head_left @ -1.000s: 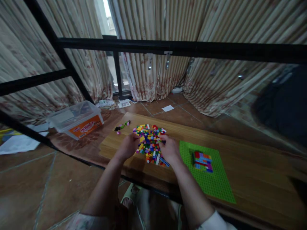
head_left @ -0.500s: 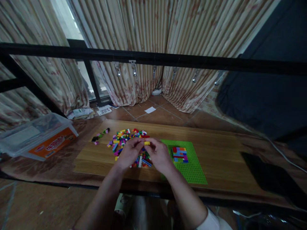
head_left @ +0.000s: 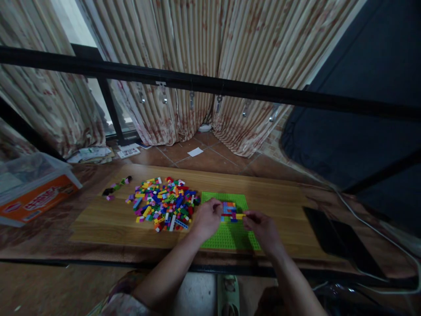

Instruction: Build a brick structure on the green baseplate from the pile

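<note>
One curled left hand point(head_left: 208, 219) sits by the left side of the block assembly point(head_left: 229, 205) on the green baseplate point(head_left: 226, 240); whether it grips anything, I cannot tell. The right hand point(head_left: 261, 226) pinches a yellow brick point(head_left: 240, 216) at or over the right edge; an off-centre press could skew it. Around: clear box point(head_left: 36, 188), loose bricks point(head_left: 164, 202), dark slab point(head_left: 325, 232). The left hand partly hides the assembly.

I see the left arm point(head_left: 173, 265) and right arm point(head_left: 291, 272) reaching forward; the left hand point(head_left: 208, 218) curls inward, the right hand point(head_left: 261, 227) facing it, slightly apart, fingers point(head_left: 249, 214) pinched.
</note>
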The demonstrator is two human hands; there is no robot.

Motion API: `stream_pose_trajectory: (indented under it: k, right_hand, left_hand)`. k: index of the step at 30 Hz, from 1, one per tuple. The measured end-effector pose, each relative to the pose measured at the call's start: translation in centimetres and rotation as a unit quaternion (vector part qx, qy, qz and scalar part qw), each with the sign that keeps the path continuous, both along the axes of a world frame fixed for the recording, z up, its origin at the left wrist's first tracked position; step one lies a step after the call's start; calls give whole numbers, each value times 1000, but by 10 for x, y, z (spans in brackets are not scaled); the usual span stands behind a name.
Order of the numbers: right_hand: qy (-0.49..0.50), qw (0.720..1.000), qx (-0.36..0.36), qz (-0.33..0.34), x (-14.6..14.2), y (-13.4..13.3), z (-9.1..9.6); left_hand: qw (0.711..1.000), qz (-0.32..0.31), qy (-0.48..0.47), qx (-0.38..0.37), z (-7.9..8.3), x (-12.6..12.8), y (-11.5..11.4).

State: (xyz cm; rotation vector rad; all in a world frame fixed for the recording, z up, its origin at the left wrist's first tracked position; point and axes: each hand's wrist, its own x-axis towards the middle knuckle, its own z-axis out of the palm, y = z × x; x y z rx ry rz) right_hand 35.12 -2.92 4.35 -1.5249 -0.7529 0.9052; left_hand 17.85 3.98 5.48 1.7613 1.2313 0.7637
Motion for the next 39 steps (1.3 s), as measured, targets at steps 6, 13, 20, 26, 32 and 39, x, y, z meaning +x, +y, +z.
stream_pose_trajectory:
  k: [6, 13, 20, 26, 32, 39]
  right_hand:
    - [-20, 1000, -8, 4, 14, 8, -12]
    - [-75, 992, 28, 102, -14, 32, -18]
    - [-301, 948, -14, 100, -33, 33, -11]
    - [-408, 907, -45, 95, -30, 27, -5]
    - [-362, 928, -22, 89, -26, 30, -6]
    - [-336, 937, -1, 98, -28, 35, -10]
  left_hand:
    - [996, 43, 79, 12, 2, -7, 20]
    - [996, -5, 93, -2, -8, -5, 13]
    - [999, 2, 48, -22, -24, 0, 3]
    - [999, 30, -7, -10, -31, 5, 0]
    - [999, 30, -8, -10, -32, 5, 2]
    - [998, 36, -13, -40, -40, 4, 7]
